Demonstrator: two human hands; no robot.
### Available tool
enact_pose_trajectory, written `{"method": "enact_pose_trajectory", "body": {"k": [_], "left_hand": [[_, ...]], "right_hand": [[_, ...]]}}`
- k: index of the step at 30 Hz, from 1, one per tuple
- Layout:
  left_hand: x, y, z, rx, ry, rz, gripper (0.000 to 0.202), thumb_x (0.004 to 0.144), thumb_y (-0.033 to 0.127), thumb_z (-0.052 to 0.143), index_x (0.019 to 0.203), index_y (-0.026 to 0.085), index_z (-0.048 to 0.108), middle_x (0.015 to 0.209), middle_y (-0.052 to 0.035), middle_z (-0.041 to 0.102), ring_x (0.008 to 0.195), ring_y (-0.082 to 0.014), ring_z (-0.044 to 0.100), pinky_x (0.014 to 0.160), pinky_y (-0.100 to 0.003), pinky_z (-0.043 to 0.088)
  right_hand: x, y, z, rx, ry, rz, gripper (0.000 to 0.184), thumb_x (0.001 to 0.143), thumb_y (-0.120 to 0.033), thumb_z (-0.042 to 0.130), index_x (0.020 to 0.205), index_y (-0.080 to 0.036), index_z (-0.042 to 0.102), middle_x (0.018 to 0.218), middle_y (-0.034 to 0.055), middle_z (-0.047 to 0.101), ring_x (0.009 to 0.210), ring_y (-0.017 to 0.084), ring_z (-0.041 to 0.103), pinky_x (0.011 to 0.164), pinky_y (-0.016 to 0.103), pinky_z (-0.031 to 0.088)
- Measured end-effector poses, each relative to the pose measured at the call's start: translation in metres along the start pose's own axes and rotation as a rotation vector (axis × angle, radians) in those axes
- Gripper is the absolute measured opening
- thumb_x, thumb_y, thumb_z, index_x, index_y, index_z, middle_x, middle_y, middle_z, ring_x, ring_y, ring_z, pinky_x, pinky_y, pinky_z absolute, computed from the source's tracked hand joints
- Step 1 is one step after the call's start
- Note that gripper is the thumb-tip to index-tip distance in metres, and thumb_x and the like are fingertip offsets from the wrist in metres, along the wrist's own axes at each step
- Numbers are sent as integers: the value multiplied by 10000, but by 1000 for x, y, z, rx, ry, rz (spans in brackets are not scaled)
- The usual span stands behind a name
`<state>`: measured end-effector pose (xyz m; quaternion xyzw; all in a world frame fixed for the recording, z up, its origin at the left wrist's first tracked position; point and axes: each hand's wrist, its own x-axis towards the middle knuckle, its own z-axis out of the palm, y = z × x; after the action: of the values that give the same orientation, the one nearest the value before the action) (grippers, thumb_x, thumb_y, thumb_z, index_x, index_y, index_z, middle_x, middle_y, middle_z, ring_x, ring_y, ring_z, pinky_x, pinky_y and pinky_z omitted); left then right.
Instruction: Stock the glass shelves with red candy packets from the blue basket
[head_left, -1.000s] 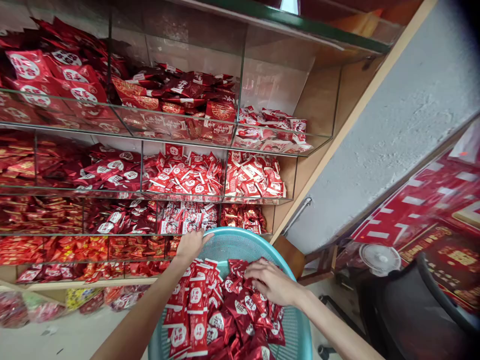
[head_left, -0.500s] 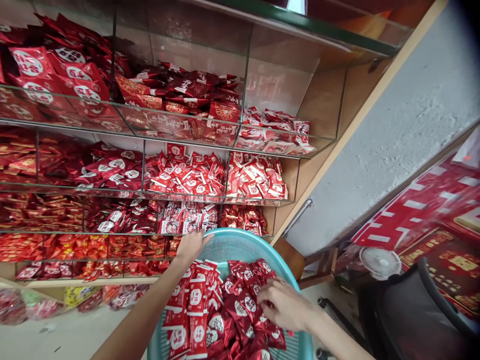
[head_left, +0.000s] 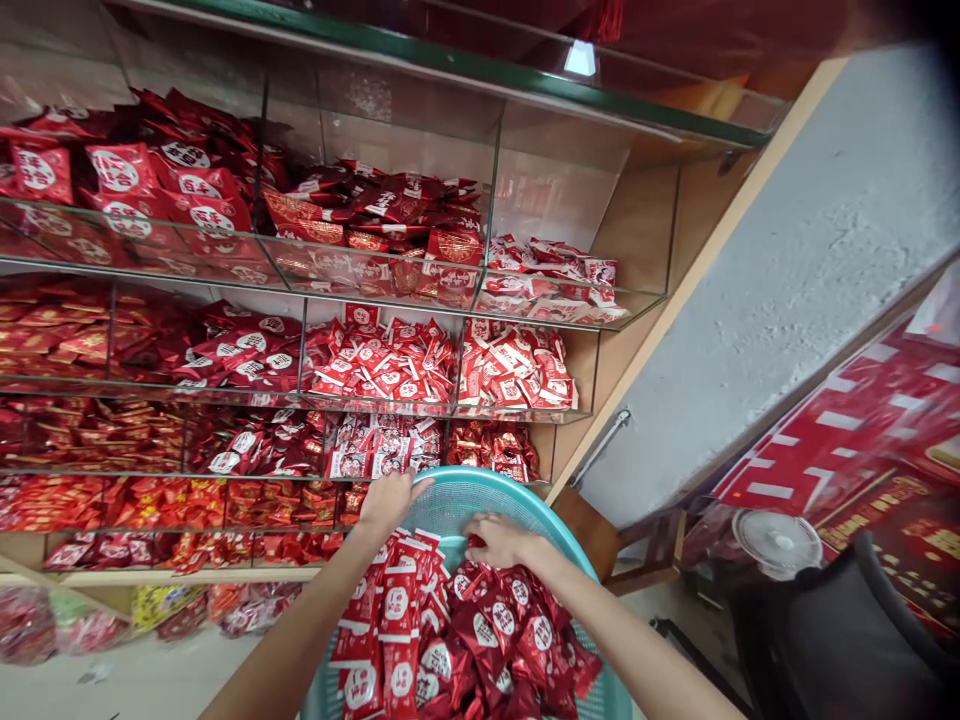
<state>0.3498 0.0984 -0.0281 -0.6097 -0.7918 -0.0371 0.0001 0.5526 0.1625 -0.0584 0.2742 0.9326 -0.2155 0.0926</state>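
The left hand (head_left: pixel 390 505) holds a teal basket (head_left: pixel 517 502), the right hand (head_left: pixel 501 541) inside it beside red packets (head_left: pixel 487 625).

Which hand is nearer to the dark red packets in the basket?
Right. The right hand is at the far edge of the dark red packets; the left hand is on the basket rim.

The basket (head_left: pixel 469 500) is open from above; shelves (head_left: pixel 555 180) block its far side; a chair (head_left: pixel 855 640), seemingly apart, stands to its right.
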Motion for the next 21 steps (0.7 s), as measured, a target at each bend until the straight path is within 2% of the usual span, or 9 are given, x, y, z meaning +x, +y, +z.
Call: {"method": "enact_pose_trajectory", "body": {"k": [3, 5, 8, 11, 14, 18, 21], "left_hand": [[0, 0, 0, -13, -24, -14, 658, 797, 610, 164, 1003, 129, 563, 804, -156, 635, 796, -261, 612, 668, -335, 441], [1, 0, 2, -18, -26, -12, 652, 798, 609, 170, 1014, 131, 558, 806, -155, 636, 801, -259, 613, 675, -333, 440], [1, -1, 3, -20, -23, -3, 658, 798, 612, 165, 1021, 131, 556, 797, -155, 639, 806, -261, 612, 678, -338, 439], [1, -1, 5, -20, -26, 3, 662, 797, 614, 157, 1007, 134, 563, 792, -154, 641, 810, -264, 611, 681, -346, 439], [1, -1, 5, -25, -39, -4, 673, 795, 618, 149, 1013, 132, 561, 808, -159, 639, 816, -261, 609, 688, -346, 438], [1, -1, 5, -22, -38, -13, 673, 793, 619, 152, 1017, 131, 558, 816, -156, 638, 808, -257, 611, 686, -337, 440], [1, 0, 4, -18, -44, -25, 650, 801, 605, 174, 1028, 129, 554, 814, -157, 640, 812, -262, 609, 683, -341, 439]], "right_hand": [[-22, 9, -6, -57, 81, -35, 440, 815, -454, 361, 1141, -204, 520, 1133, 93, 537, 1018, 249, 486, 857, 362, 363], [-38, 13, -8, -85, 110, -21, 418, 845, -420, 306, 1125, -204, 528, 1082, 91, 560, 995, 238, 496, 855, 357, 360], [-61, 17, -6, -105, 107, 36, 384, 862, -371, 277, 1056, -197, 560, 977, 86, 589, 928, 219, 516, 839, 344, 358], [-79, 17, -2, -82, 158, 69, 354, 869, -349, 270, 1031, -203, 548, 977, 73, 573, 931, 200, 498, 826, 320, 352], [-91, 15, 0, -61, 184, 107, 328, 868, -365, 280, 973, -204, 547, 968, 63, 562, 924, 196, 486, 784, 307, 356], [-99, 15, 4, -61, 128, 160, 355, 859, -427, 297, 860, -192, 563, 889, 63, 576, 881, 204, 498, 762, 317, 349], [-100, 14, 4, -71, 102, 188, 401, 858, -462, 277, 868, -188, 571, 896, 74, 578, 888, 214, 502, 767, 326, 345]]}}
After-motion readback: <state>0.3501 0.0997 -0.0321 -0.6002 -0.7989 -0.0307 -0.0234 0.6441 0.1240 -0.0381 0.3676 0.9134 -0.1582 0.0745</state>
